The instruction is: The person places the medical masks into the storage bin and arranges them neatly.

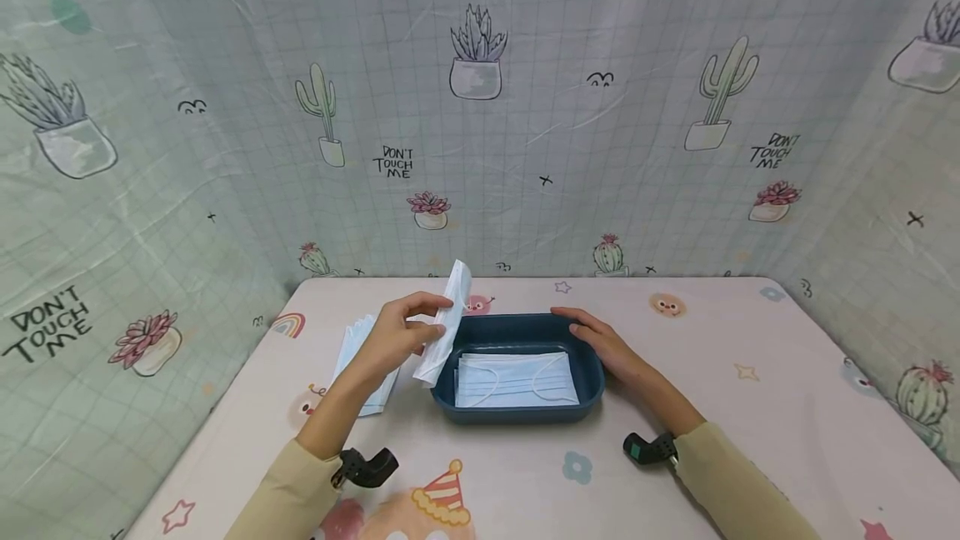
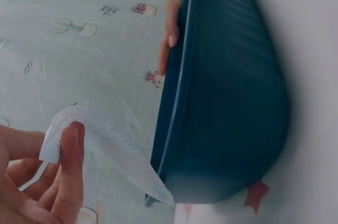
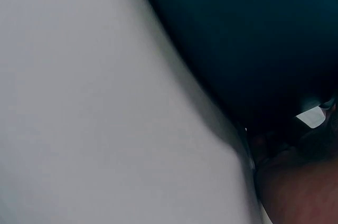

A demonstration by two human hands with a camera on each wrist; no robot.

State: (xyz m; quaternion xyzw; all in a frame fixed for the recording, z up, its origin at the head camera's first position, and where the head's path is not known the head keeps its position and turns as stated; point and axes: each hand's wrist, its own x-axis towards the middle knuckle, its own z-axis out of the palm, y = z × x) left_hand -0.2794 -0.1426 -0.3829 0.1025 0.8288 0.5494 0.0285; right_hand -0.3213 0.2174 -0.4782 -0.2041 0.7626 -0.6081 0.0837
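In the head view, my left hand [image 1: 405, 330] pinches a face mask [image 1: 448, 327] between thumb and fingers, above the left end of a dark blue plastic box [image 1: 517, 416]. The left wrist view shows this mask [image 2: 119, 152] edge-on and slightly curved, beside the box wall [image 2: 227, 92]. Inside the box lie light blue pleated face masks [image 1: 513, 379] with white ear loops, flat. My right hand [image 1: 611, 348] holds the box's back right corner at the rim. In the right wrist view, the right hand [image 3: 301, 187] is dark and mostly hidden against the box.
More light blue masks [image 1: 378, 394] lie on the table left of the box, partly hidden by my left forearm. The table [image 1: 675, 457] has a pale printed cover. A cactus-patterned cloth [image 1: 540, 223] hangs behind and along both sides.
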